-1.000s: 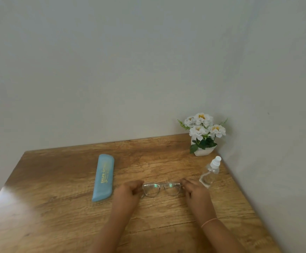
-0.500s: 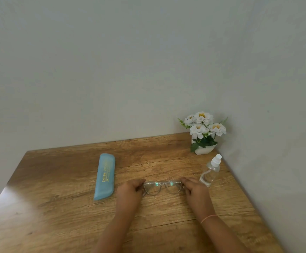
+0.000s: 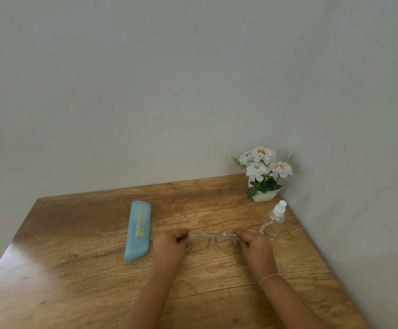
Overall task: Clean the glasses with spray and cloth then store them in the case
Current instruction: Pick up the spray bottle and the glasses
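Glasses (image 3: 211,241): clear frame, held between the two hands, low over the table (image 3: 74,269). I cannot tell whether it is touching the wood. The left hand (image 3: 169,245) pinches one end of the frame with curled fingers, and the right hand (image 3: 256,244) pinches the other end. I judge the grip at the hinges keeps fingertips off the lenses and squares the frame for spraying.

Spray bottle (image 3: 273,222): upright just beyond the right hand, an easy reach for that side. Case (image 3: 138,230): blue, closed, lying flat just outside the left hand, I'd say parked until the storing step. I see no cloth in view. Flower pot (image 3: 264,176): beyond the bottle in the corner, well clear of both hands.

Cleaning looks not yet begun.
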